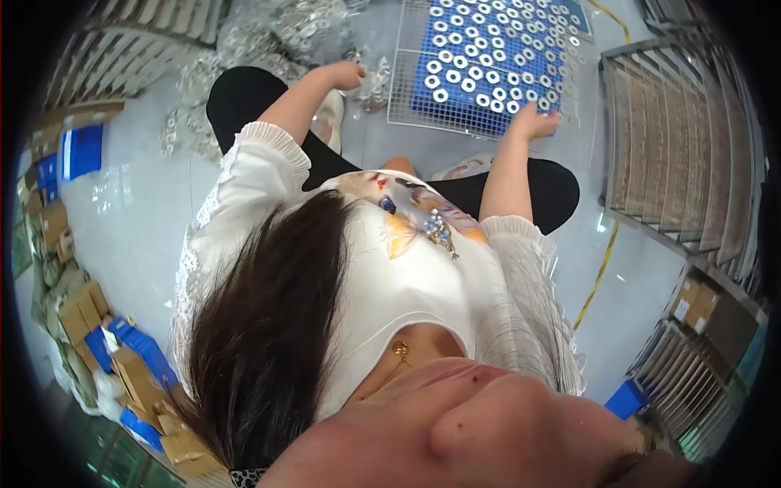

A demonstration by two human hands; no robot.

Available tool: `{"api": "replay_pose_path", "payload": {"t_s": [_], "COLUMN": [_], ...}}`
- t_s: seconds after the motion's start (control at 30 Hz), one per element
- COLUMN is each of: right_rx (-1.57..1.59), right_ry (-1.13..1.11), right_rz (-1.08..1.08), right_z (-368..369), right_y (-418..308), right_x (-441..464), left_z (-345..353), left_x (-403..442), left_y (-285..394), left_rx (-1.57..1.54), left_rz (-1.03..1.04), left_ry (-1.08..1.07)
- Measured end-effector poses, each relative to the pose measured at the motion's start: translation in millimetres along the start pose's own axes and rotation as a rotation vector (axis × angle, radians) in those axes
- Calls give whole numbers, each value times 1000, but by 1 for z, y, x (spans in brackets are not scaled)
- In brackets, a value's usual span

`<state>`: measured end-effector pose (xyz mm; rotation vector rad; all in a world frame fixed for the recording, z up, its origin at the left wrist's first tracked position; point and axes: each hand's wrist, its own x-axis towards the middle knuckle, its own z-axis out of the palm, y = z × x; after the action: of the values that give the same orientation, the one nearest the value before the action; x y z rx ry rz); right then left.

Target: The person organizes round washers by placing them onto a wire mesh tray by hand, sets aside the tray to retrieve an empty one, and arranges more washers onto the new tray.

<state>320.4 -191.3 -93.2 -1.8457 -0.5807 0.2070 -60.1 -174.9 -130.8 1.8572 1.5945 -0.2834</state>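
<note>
My left hand (348,75) has its fingers curled together beside a heap of clear plastic bags (305,28) with small metallic-looking pieces inside. What those fingers hold, if anything, is hidden. My right hand (534,124) reaches over the near right edge of a blue board (423,98), its thumb and fingers apart, close to white rings (440,95) that look like washers. Many such rings lie spread across the board. Beneath the board is a white wire mesh rack (403,89), which juts out on the left and near sides.
Slatted metal racks (663,138) stand to the right, and another rack (134,53) is at the upper left. Cardboard boxes (81,313) and blue bins (81,152) line the left side. A yellow floor line (598,276) runs at the right.
</note>
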Motion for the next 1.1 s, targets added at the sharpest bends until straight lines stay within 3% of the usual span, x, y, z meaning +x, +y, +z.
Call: {"api": "replay_pose_path", "payload": {"t_s": [0.07,0.13,0.17,0.27,0.37,0.4,0.47,0.5,0.57,0.6,0.67,0.7,0.77,0.9,0.97,1.0,1.07,1.1], "right_rx": [-35,83,42,24,-314,-326,-378,-382,-181,-182,-99,-102,-783,-951,-606,-609,-591,-597], "right_ry": [-289,-855,-1009,-1269,-1430,-1434,-1493,-1497,-1333,-1339,-1196,-1205,-1398,-1492,-1345,-1355,-1282,-1285], "right_rz": [-451,-331,-511,-984,-853,-851,-913,-919,-1052,-1052,-1461,-1451,-1694,-1501,-1462,-1451,-1440,-1429], "right_z": [19,12,8,25,30,34,47,60,89,105,134,149,174,170,140,128,105,96], "right_y": [4,-40,-55,-50,-58,-61,-70,-75,-85,-93,-105,-101,-89,-80,-92,-95,-97,-92], "right_x": [-16,-63,-85,-123,-139,-141,-142,-144,-154,-160,-172,-178,-184,-163,-141,-132,-119,-119], "left_z": [5,-5,-16,-63,-69,-74,-95,-88,-57,-50,-39,-38,-46,-74,-94,-113,-144,-140], "left_x": [-24,-42,-48,-42,11,11,0,14,51,62,76,77,71,65,63,39,-37,-43], "left_y": [15,24,23,14,-58,-53,-33,-43,-74,-89,-109,-108,-97,-92,-102,-80,-12,-12], "left_rx": [93,49,27,90,211,200,-266,-273,-76,-79,-211,-212,-99,-87,-144,-146,-580,-580], "left_rz": [141,158,190,43,50,51,-416,-419,-434,-439,-228,-231,-150,-138,1,-1,61,64], "left_ry": [-116,-101,-84,250,700,695,445,447,768,766,430,419,241,346,442,430,470,459]}}
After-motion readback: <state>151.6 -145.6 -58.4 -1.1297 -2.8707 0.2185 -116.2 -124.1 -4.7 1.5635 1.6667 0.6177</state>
